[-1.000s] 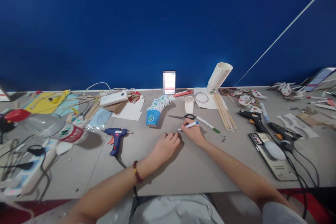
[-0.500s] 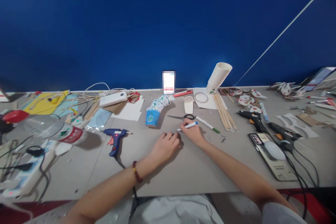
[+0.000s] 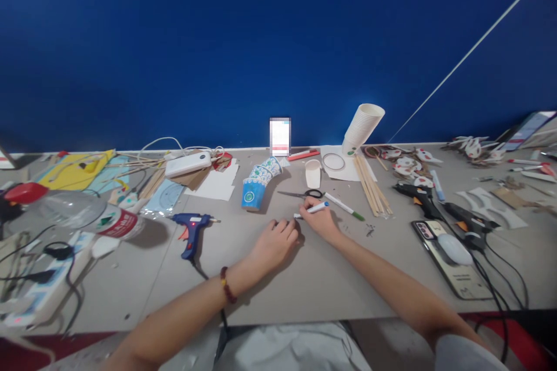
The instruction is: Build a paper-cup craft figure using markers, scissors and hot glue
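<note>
Two bare hands were close together over a grey surface [image 3: 296,295]. The right hand [image 3: 321,221] had its grip closed around a marker [image 3: 319,207], blue end pointing right, white end just beside the left hand [image 3: 278,240]. That hand lay palm down, fingers bent; I could not tell whether its grip held anything. Scissors [image 3: 303,194] lay just beyond the marker, a green-ended pen [image 3: 343,206] to the right, a glue gun [image 3: 194,226] farther left.

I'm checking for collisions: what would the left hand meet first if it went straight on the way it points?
Likely the blue-ended marker in the right hand, though depth leaves marker or fingers first unclear.
</note>
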`<move>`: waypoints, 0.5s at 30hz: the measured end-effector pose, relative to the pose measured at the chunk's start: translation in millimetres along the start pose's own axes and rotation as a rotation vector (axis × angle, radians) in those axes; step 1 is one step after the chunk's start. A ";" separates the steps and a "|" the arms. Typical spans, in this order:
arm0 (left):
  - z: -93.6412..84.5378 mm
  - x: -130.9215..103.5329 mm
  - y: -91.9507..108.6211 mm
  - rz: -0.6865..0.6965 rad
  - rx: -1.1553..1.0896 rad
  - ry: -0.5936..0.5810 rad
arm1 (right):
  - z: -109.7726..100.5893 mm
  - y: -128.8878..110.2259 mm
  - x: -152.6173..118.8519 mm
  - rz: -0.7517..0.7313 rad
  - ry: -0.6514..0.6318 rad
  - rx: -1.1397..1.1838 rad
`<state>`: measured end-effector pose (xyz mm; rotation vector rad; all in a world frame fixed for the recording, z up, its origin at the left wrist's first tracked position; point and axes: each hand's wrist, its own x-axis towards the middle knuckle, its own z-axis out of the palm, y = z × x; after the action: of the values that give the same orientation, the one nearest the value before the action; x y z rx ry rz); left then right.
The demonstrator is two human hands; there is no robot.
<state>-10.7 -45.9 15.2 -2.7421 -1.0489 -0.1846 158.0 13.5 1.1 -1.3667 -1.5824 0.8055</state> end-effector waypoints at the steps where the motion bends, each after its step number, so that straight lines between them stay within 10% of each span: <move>1: 0.1 0.1 -0.1 0.003 0.001 0.001 | -0.1 0.2 0.1 0.001 0.004 0.000; 15: 2.5 0.0 -0.3 -0.004 -0.017 0.005 | -2.0 -1.1 1.6 0.004 0.042 -0.014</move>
<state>-10.8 -45.1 12.8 -2.7533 -1.0570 -0.2021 159.3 14.7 3.3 -1.3886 -1.5559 0.7650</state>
